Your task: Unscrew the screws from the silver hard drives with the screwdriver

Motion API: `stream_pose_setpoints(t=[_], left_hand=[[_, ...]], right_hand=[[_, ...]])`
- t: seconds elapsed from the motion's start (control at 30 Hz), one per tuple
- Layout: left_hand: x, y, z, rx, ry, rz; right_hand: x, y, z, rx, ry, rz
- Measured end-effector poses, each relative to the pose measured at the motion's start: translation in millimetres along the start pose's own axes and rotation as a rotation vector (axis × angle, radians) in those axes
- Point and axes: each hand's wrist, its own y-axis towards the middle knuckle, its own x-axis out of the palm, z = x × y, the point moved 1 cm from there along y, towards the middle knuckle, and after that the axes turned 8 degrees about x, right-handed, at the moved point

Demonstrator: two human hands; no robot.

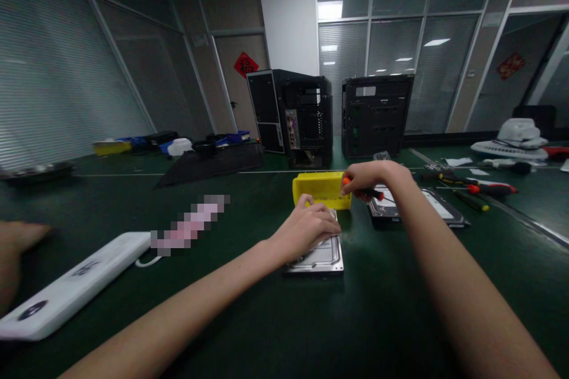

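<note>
My left hand (313,226) lies over a silver hard drive (322,257) flat on the green table, its bent fingers reaching the drive's right edge. Part of the drive is hidden under the palm. My right hand (371,177) is closed round a screwdriver (374,193) with an orange, red and black handle. The hand hangs at the right end of a yellow bin (322,188), just behind the drive. A second hard drive (440,207), with a white label, rests beneath and beyond my right wrist.
Two black computer cases (306,118) stand at the back. Several hand tools (489,188) lie on the right. A white power bank-like slab (84,278) is on the left, near another person's hand (24,237). A black mat (208,164) lies behind.
</note>
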Motion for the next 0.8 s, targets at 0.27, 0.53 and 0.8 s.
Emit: stream_pose_setpoints(t=[0.27, 0.53, 0.8], left_hand=[[-0.9, 1.4, -3.4, 0.025, 0.041, -0.034], [-0.3, 2.8, -2.4, 0.048, 0.068, -0.042], [0.9, -0.3, -4.2, 0.038, 0.020, -0.022]], right_hand=[[-0.4, 1.2, 1.5, -0.001, 0.009, -0.001], [-0.1, -3.3, -1.9, -0.002, 0.015, 0.001], [-0.9, -2.5, -0.9, 0.006, 0.021, -0.001]])
